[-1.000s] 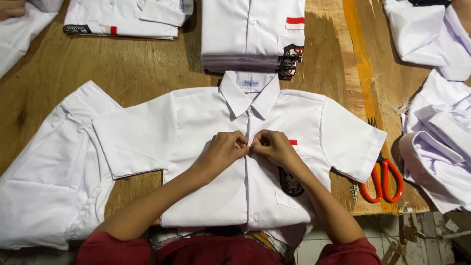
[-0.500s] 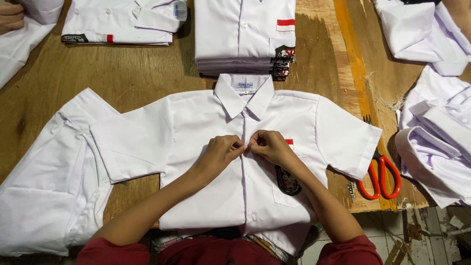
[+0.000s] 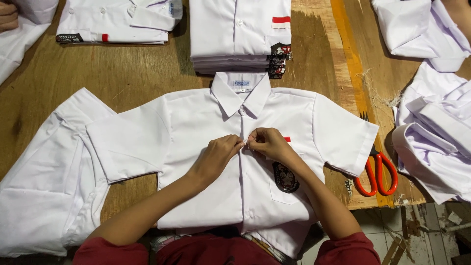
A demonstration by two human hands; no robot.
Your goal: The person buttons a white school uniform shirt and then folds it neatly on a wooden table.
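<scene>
A white short-sleeved shirt (image 3: 196,137) lies face up on the wooden table (image 3: 132,73), collar away from me. It has a dark badge on its chest pocket and a small red mark above it. My left hand (image 3: 216,154) and my right hand (image 3: 267,142) meet at the shirt's front placket, just below the collar. Both pinch the fabric edges there with closed fingers, knuckles almost touching.
A stack of folded white shirts (image 3: 238,34) sits beyond the collar, another folded one (image 3: 117,22) at the far left. Loose white shirts lie at left (image 3: 44,181) and right (image 3: 436,142). Orange-handled scissors (image 3: 378,172) rest by the table's right edge. Another person's hand (image 3: 7,14) shows at top left.
Both hands stay pinched on the placket at the same spot. The view has shifted slightly, so the table appears a little lower in frame.
</scene>
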